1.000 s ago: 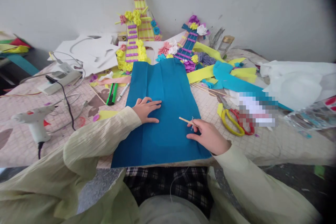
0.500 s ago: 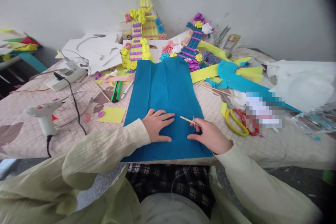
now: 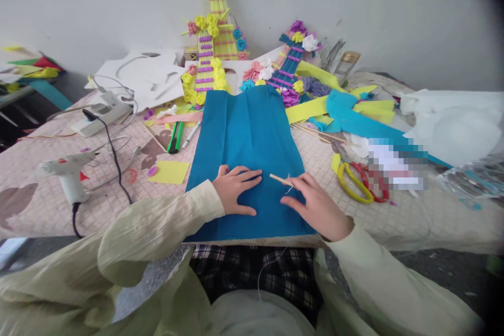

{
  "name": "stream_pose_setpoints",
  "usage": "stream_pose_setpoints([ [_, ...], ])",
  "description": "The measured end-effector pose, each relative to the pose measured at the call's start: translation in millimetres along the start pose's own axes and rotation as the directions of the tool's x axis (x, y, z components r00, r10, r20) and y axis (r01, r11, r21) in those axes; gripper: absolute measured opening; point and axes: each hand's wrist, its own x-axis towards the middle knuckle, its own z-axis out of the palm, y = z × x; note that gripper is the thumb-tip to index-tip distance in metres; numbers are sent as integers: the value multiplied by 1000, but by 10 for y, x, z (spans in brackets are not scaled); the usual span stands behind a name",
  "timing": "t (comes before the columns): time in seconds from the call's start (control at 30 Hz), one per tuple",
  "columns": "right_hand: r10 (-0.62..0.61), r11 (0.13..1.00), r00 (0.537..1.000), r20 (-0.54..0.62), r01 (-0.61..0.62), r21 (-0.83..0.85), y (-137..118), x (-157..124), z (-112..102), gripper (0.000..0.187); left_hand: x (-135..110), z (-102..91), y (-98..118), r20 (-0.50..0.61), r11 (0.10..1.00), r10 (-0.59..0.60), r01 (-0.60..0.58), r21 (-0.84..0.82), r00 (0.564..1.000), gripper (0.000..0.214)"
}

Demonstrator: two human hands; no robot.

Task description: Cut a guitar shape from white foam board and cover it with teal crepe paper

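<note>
A large blue sheet, paper or thin cloth with crease lines, lies flat at the table's front edge. My left hand rests on it with fingers spread, holding nothing. Over the sheet's right side, my right hand pinches a short wooden stick between thumb and fingers. A bit of white thread shows at the stick near the fingertips. The stick's free end points left, toward my left fingertips. Whether the stick touches the sheet I cannot tell.
Scissors with yellow and red handles lie right of the sheet. To the left are a glue gun, a green box cutter, a yellow paper piece and a power strip. Flower-decorated paper guitars lean against the wall behind.
My right hand has shifted slightly and its fingers have straightened a little around the stick. My left hand stays in place on the sheet.
</note>
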Motion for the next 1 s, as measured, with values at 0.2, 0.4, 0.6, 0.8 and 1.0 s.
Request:
stream_pose_setpoints([
  [0.2,-230,962,973,-9,229,152,51,-113,-39,32,1,20,-28,-45,1000,12,-13,-22,999,49],
  [0.4,-316,937,944,-94,326,121,-28,-119,120,13,32,-41,-62,-91,998,0,-5,-62,996,41],
  [0.6,-357,929,934,-37,358,90,-64,-38,238,18,-66,-134,74,-180,986,50,-77,-145,982,35],
  [0.8,-369,925,927,-63,373,75,62,-105,91,19,-162,85,251,-192,986,117,-137,-95,974,25],
  [1.0,-440,891,896,49,443,-95,122,-307,34,15,-155,175,261,-250,989,123,-140,-52,960,25],
])
